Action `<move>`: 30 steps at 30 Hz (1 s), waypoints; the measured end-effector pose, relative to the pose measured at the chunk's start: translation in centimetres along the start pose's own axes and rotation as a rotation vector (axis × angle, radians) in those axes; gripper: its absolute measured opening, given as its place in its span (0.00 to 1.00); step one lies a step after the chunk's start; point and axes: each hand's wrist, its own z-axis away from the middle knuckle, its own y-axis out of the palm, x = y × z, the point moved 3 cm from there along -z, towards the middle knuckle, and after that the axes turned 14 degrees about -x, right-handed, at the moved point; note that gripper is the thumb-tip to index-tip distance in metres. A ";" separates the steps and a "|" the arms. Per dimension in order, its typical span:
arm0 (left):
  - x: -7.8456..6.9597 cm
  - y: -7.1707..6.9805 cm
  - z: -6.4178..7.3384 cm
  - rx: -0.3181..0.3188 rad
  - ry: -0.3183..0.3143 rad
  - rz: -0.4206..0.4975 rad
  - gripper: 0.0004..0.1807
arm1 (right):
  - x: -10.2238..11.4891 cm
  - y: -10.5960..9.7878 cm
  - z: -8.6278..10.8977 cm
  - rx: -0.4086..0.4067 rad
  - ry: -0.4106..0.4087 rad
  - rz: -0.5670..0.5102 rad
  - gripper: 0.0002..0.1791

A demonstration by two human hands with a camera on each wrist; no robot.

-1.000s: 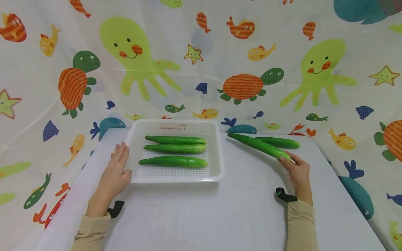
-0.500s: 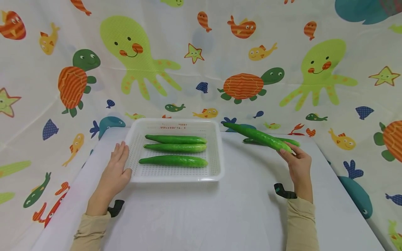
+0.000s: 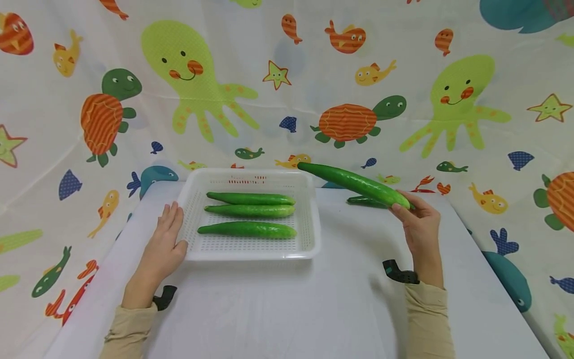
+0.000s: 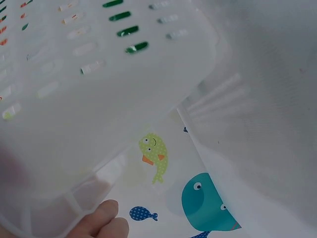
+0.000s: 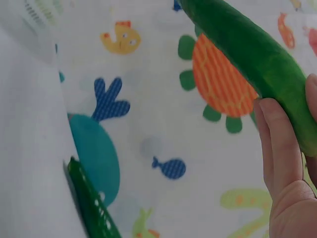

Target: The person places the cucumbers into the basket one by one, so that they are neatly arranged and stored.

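My right hand (image 3: 419,219) grips a long green cucumber (image 3: 350,180) by its paler, thicker end, thumb on the near side. Raised above the table, the cucumber slants up to the left, its thin tip overlapping the basket's far right corner in the head view. In the right wrist view, fingers (image 5: 280,134) lie along the cucumber (image 5: 252,54). My left hand (image 3: 163,247) rests at the left rim of a white perforated plastic basket (image 3: 251,257), its fingers straight. Three cucumbers (image 3: 246,230) lie side by side inside the basket.
Another cucumber (image 3: 365,201) lies on the white table (image 3: 287,309) beyond my right hand, partly hidden by it and the held cucumber. A cloth curtain (image 3: 278,45) printed with sea animals hangs behind and around the table. Dark cameras sit on both wrists.
My right hand has lifted the cucumber off the table and carried it up and to the left, towards the basket. The cucumber left on the table shows its thin end now. My left hand stays put.
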 end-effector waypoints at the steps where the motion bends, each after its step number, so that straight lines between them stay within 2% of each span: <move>1: 0.0 0.0 0.0 0.001 -0.002 0.000 0.40 | 0.1 0.5 0.1 0.017 -0.006 0.006 0.18; 5: 0.1 -0.1 0.1 0.002 -0.011 -0.001 0.40 | 0.3 2.3 0.6 0.097 -0.032 0.030 0.18; 12: 0.1 0.1 0.0 0.003 -0.005 0.005 0.40 | 0.5 5.4 1.0 0.201 -0.068 0.141 0.20; 16: 0.0 0.3 -0.1 -0.004 0.004 0.012 0.40 | 0.5 7.5 0.8 0.302 -0.098 0.196 0.20; 30: -0.1 -0.1 -0.1 0.000 -0.004 -0.006 0.40 | -0.1 16.5 1.3 0.631 -0.130 0.428 0.20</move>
